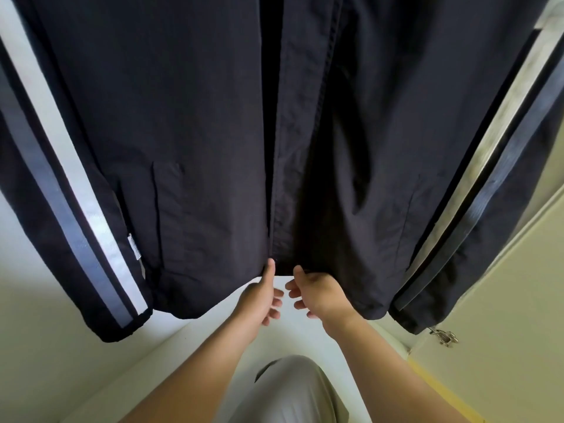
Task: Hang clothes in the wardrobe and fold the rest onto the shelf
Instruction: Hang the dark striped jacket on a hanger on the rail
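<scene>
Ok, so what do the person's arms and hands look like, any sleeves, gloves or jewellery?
The left hand and right hand are bare: no gloves, rings or watch show. No sleeves reach into view above either wrist.

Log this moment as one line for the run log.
jacket: hanging, front open | left hand: pinches hem beside opening | right hand: pinches hem on other side

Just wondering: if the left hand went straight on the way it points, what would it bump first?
Probably the hem of the dark jacket, beside its zipper; the left hand touches it.
</scene>
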`<act>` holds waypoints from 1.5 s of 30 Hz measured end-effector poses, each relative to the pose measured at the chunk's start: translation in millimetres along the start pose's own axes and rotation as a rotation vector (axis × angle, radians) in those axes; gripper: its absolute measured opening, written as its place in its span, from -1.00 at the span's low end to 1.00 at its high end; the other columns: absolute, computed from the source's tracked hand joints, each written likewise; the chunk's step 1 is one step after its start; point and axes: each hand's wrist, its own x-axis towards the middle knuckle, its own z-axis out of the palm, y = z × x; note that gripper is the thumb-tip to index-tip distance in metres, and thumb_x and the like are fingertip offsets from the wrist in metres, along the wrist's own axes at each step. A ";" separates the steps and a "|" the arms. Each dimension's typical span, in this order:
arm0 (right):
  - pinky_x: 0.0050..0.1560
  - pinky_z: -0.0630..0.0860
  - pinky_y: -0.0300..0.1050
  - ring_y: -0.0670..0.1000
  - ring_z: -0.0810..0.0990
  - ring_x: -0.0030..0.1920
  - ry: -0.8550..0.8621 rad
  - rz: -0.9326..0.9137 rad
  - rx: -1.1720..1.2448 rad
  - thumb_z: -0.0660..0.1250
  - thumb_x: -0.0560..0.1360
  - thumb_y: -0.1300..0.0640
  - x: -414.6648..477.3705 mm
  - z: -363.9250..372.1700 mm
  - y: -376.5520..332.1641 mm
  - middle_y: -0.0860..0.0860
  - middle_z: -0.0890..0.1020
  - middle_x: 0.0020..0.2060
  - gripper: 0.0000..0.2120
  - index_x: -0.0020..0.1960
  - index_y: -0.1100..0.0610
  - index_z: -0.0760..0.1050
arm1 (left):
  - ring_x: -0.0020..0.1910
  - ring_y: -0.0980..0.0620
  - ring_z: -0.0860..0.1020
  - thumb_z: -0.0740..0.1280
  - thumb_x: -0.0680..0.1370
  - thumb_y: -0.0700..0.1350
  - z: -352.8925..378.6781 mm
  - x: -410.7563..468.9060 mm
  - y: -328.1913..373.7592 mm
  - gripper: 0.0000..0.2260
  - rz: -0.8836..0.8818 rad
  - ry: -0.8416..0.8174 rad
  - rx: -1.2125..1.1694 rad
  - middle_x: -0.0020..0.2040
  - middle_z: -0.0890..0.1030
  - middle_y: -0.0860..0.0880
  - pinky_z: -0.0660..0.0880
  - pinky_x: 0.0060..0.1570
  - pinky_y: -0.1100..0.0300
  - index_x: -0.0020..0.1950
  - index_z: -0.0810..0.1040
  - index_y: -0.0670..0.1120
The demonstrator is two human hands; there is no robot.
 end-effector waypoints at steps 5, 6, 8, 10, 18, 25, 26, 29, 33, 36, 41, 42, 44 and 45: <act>-0.34 0.44 -0.36 -0.12 0.63 -0.35 0.120 -0.260 0.018 0.17 0.68 -0.10 -32.1 -47.3 -28.2 -0.05 0.73 -0.27 -0.58 -0.12 0.11 0.68 | -0.46 0.04 0.55 0.00 0.64 0.35 0.6 -56.9 38.8 -0.34 0.296 -0.073 0.520 -0.34 0.68 0.03 0.52 -0.27 0.15 -0.22 0.69 -0.07; -0.33 0.46 -0.36 -0.13 0.64 -0.36 0.173 -0.325 0.021 0.20 0.67 -0.10 -40.3 -60.6 -40.7 -0.06 0.72 -0.29 -0.59 -0.14 0.09 0.68 | -0.45 0.05 0.57 0.05 0.64 0.32 -3.1 -68.4 55.3 -0.38 0.451 0.012 0.541 -0.35 0.68 0.05 0.56 -0.22 0.12 -0.28 0.66 -0.05; -0.23 0.52 -0.28 -0.14 0.65 -0.35 0.309 -0.487 -0.012 0.23 0.65 -0.12 -60.6 -90.7 -72.4 -0.12 0.71 -0.30 -0.62 -0.18 0.04 0.66 | -0.34 0.08 0.61 0.08 0.62 0.31 -13.7 -92.4 98.2 -0.44 0.759 0.216 0.569 -0.33 0.66 0.09 0.59 -0.14 0.05 -0.29 0.63 -0.02; -0.16 0.56 -0.21 -0.13 0.65 -0.30 0.449 -0.667 -0.019 0.24 0.63 -0.12 -87.0 -123.2 -110.8 -0.14 0.69 -0.28 -0.66 -0.18 0.01 0.64 | -0.26 0.11 0.60 0.06 0.61 0.32 -23.7 -118.0 146.5 -0.45 1.075 0.393 0.519 -0.29 0.63 0.09 0.55 -0.14 0.00 -0.25 0.60 -0.02; -0.04 0.40 -0.17 -0.09 0.53 -0.04 0.959 -1.064 -0.110 0.37 0.56 0.04 -145.2 -233.9 -241.9 -0.10 0.56 -0.01 -0.85 0.12 -0.04 0.49 | -0.19 0.09 0.50 0.28 0.64 -0.05 -26.9 -233.8 334.5 -0.88 1.931 0.796 0.328 -0.14 0.55 0.08 0.49 -0.12 0.11 -0.04 0.55 -0.04; 0.26 0.42 0.14 0.24 0.44 0.32 1.023 -0.905 -0.029 0.28 0.60 -0.07 -147.9 -281.8 -306.4 0.15 0.45 0.33 -0.53 0.43 0.08 0.30 | 0.15 -0.18 0.48 0.21 0.62 -0.03 -22.2 -308.5 468.5 -0.78 1.907 1.285 0.642 0.13 0.55 -0.11 0.39 0.16 -0.05 0.13 0.56 -0.10; 0.26 0.43 0.14 0.24 0.46 0.32 0.989 -0.903 -0.037 0.25 0.61 -0.10 -146.9 -285.6 -312.1 0.15 0.47 0.34 -0.51 0.46 0.09 0.28 | 0.20 -0.18 0.47 0.20 0.63 0.00 -19.2 -313.5 477.0 -0.74 1.816 1.306 0.727 0.18 0.55 -0.12 0.36 0.20 -0.06 0.18 0.56 -0.10; 0.25 0.49 0.08 0.16 0.54 0.26 0.901 -0.944 -0.045 0.20 0.64 -0.13 -150.3 -292.9 -325.3 0.11 0.56 0.29 -0.49 0.51 0.08 0.29 | 0.22 -0.20 0.51 0.15 0.66 0.09 -12.6 -319.8 491.4 -0.65 1.617 1.387 0.935 0.22 0.56 -0.17 0.33 0.23 -0.07 0.24 0.56 -0.11; 0.03 0.54 -0.04 0.11 0.61 0.01 0.847 -0.960 -0.143 0.24 0.66 -0.03 -155.7 -300.2 -334.4 0.10 0.66 0.08 -0.67 0.30 0.14 0.53 | 0.20 -0.20 0.52 0.13 0.66 0.24 -19.1 -325.3 495.7 -0.55 1.565 1.345 1.046 0.17 0.57 -0.15 0.32 0.21 -0.10 0.19 0.61 -0.06; -0.11 0.56 -0.03 0.16 0.62 -0.13 0.958 -0.947 -0.286 0.30 0.63 0.06 -155.2 -303.8 -330.3 0.14 0.65 -0.11 -0.80 0.05 0.19 0.58 | 0.18 -0.13 0.52 0.23 0.60 0.30 -31.7 -328.9 494.7 -0.63 1.656 1.143 1.135 0.05 0.62 0.00 0.32 0.13 -0.07 0.08 0.69 0.09; -0.13 0.60 0.12 0.22 0.56 -0.19 1.101 -0.996 -0.428 0.28 0.63 0.09 -154.4 -299.8 -314.0 0.12 0.56 -0.17 -0.86 -0.03 0.16 0.47 | 0.09 -0.08 0.53 0.41 0.55 0.05 -44.1 -301.9 488.7 -0.82 2.089 0.890 0.848 -0.01 0.67 0.07 0.48 0.12 -0.13 0.01 0.76 0.01; -0.14 0.60 0.12 0.21 0.54 -0.20 1.114 -1.002 -0.453 0.27 0.63 0.09 -154.5 -298.4 -311.7 0.12 0.54 -0.17 -0.86 -0.04 0.15 0.45 | 0.05 -0.09 0.54 0.41 0.54 0.01 -43.0 -290.9 485.4 -0.82 2.183 0.905 0.759 -0.04 0.68 0.05 0.50 0.11 -0.14 -0.02 0.77 -0.03; -0.17 0.56 0.07 0.20 0.51 -0.20 1.113 -0.989 -0.483 0.25 0.64 0.10 -155.4 -295.7 -309.4 0.10 0.52 -0.16 -0.86 -0.06 0.14 0.40 | 0.04 -0.07 0.57 0.40 0.54 -0.03 -41.1 -272.0 477.5 -0.81 2.313 0.907 0.579 -0.07 0.67 0.01 0.45 0.24 -0.23 -0.05 0.76 -0.10; -0.20 0.52 0.04 0.20 0.49 -0.19 1.102 -0.974 -0.486 0.25 0.64 0.11 -156.2 -294.2 -309.0 0.10 0.50 -0.15 -0.87 -0.06 0.14 0.38 | 0.07 -0.06 0.58 0.40 0.55 -0.04 -41.1 -265.7 472.7 -0.81 2.339 0.899 0.527 -0.07 0.67 0.00 0.39 0.32 -0.27 -0.06 0.76 -0.12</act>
